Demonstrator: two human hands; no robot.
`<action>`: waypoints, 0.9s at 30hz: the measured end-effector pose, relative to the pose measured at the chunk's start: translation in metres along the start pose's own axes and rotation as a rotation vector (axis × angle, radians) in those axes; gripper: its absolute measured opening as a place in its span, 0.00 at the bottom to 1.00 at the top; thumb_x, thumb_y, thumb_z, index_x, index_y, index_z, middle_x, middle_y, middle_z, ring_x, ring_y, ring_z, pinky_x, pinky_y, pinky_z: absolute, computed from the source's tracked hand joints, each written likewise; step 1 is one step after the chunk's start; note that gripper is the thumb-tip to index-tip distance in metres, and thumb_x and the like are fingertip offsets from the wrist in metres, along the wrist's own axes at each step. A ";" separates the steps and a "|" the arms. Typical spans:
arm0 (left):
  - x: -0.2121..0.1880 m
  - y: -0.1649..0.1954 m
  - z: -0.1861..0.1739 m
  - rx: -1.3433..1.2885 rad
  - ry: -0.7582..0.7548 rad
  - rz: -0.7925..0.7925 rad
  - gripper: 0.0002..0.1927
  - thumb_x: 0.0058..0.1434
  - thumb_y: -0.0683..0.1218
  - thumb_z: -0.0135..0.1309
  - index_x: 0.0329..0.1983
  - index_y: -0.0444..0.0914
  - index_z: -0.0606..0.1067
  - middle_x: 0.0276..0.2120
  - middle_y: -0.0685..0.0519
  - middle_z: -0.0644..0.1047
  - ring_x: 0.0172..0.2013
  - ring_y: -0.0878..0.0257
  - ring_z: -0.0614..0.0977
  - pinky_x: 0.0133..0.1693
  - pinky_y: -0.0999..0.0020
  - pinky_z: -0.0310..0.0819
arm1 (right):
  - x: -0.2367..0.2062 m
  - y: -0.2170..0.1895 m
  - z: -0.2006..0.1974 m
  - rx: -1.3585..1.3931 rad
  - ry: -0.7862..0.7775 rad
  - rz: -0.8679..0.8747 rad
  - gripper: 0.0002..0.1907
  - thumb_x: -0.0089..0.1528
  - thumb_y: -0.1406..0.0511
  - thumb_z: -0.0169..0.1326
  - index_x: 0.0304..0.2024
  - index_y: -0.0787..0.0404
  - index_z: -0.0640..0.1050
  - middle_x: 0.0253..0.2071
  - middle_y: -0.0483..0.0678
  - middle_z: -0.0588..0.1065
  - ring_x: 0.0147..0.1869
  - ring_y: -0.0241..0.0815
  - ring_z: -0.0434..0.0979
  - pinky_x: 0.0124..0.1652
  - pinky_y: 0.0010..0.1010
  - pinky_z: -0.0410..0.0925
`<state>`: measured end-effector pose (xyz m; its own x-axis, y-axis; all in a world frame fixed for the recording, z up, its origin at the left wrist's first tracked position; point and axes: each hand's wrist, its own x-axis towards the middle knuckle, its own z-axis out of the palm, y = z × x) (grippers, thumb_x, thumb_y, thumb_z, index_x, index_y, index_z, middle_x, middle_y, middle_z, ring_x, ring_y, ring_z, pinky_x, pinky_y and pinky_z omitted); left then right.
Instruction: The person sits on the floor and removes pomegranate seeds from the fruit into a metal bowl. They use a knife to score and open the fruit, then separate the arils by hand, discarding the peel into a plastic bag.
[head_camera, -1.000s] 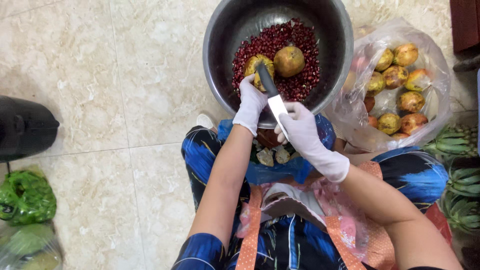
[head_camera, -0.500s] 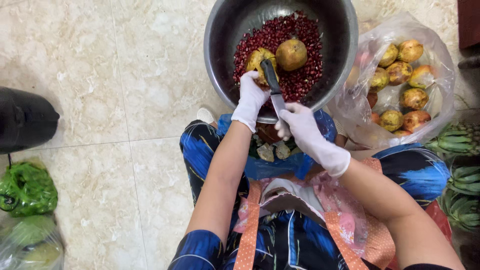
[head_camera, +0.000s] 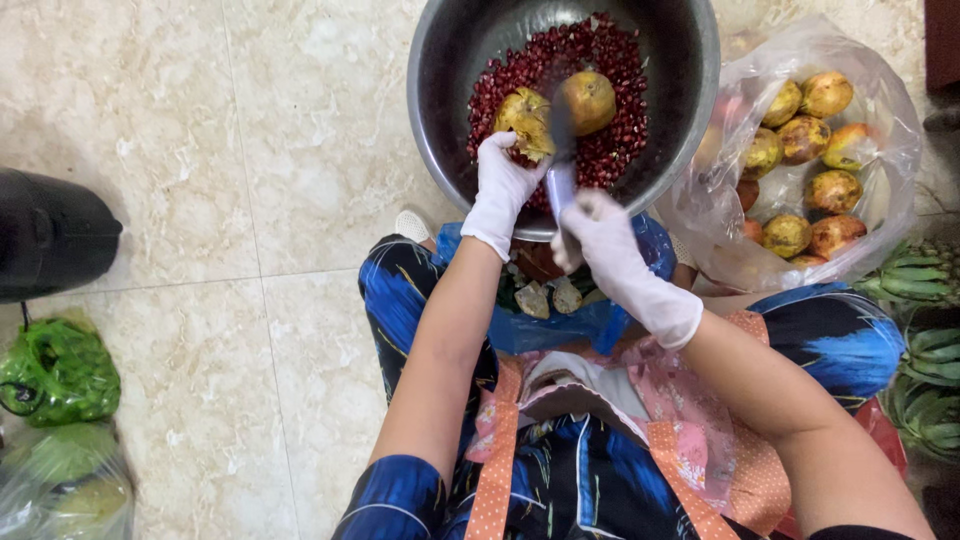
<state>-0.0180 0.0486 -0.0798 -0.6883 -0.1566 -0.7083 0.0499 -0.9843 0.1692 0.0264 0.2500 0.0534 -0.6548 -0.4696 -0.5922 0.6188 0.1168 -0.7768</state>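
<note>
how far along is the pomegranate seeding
Done: a layer of red seeds covers the bottom of the bowl, and peel scraps lie in the blue bag on the lap. In hand: the left hand holds a piece over the bowl while the right hand grips a knife. Left: many whole pomegranates in the clear bag.

floor left: open | right: fruit bag blocks | ahead: bowl

Head camera – looks straight down, close over lap, bowl, floor.
</note>
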 end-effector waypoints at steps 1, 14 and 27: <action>0.001 0.000 -0.001 0.001 0.000 0.007 0.20 0.49 0.44 0.50 0.47 0.37 0.71 0.51 0.44 0.71 0.52 0.45 0.73 0.55 0.38 0.69 | 0.000 0.001 0.000 -0.024 0.022 -0.032 0.15 0.69 0.66 0.48 0.55 0.70 0.70 0.24 0.49 0.76 0.20 0.37 0.74 0.20 0.28 0.68; -0.003 0.002 0.003 0.163 0.231 -0.030 0.23 0.57 0.58 0.49 0.53 0.44 0.69 0.52 0.45 0.71 0.51 0.45 0.70 0.56 0.42 0.64 | 0.004 -0.006 0.000 -0.110 0.061 -0.333 0.16 0.70 0.66 0.47 0.58 0.69 0.69 0.27 0.49 0.78 0.23 0.35 0.77 0.22 0.25 0.71; -0.010 0.007 0.004 0.675 0.203 0.185 0.27 0.55 0.55 0.60 0.57 0.44 0.74 0.50 0.52 0.78 0.51 0.56 0.77 0.53 0.50 0.70 | 0.015 -0.010 -0.001 -0.094 0.081 0.058 0.15 0.67 0.68 0.50 0.56 0.65 0.75 0.24 0.47 0.75 0.21 0.36 0.74 0.19 0.27 0.67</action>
<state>-0.0138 0.0439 -0.0690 -0.5607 -0.3920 -0.7294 -0.3501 -0.6860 0.6378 0.0099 0.2423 0.0522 -0.6543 -0.3876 -0.6493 0.6157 0.2255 -0.7550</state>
